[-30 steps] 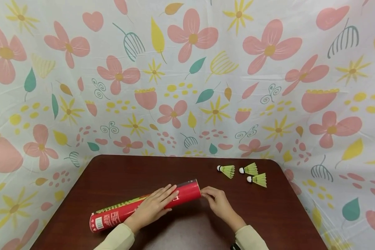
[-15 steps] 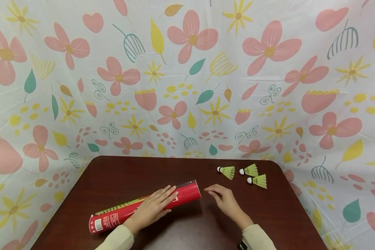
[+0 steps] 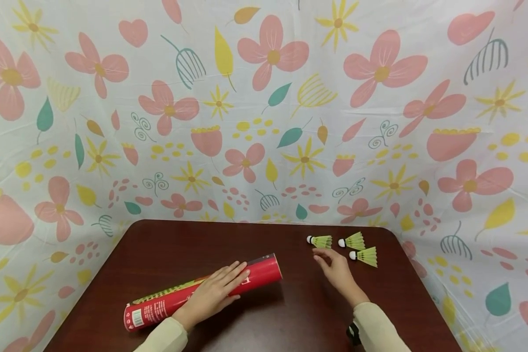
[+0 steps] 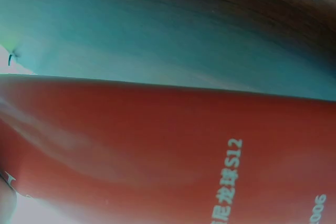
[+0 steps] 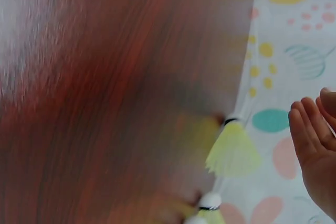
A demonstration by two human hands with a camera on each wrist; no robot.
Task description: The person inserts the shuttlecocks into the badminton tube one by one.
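A long red shuttlecock tube (image 3: 264,270) lies slantwise on the table, its right end farther back; close up, its red side fills the lower left wrist view. Across the tube's middle rests my left hand (image 3: 215,293), fingers laid out straight over the top. Three yellow nylon shuttlecocks with white heads lie at the back right: a left one (image 3: 322,241), a rear one (image 3: 355,240) and a front one (image 3: 367,256). My right hand (image 3: 338,276) is just in front of the left shuttlecock, holding nothing, fingers loosely bent; it partly covers that skirt.
The dark brown table (image 3: 193,239) has rounded back corners. A white cloth (image 3: 264,200) printed with flowers and leaves hangs behind and beside it. A dark band (image 3: 353,335) shows at the right wrist.
My right hand has moved from the tube's right end away to the right and back, to the left shuttlecock. My left hand stays on the tube, which has hardly moved.
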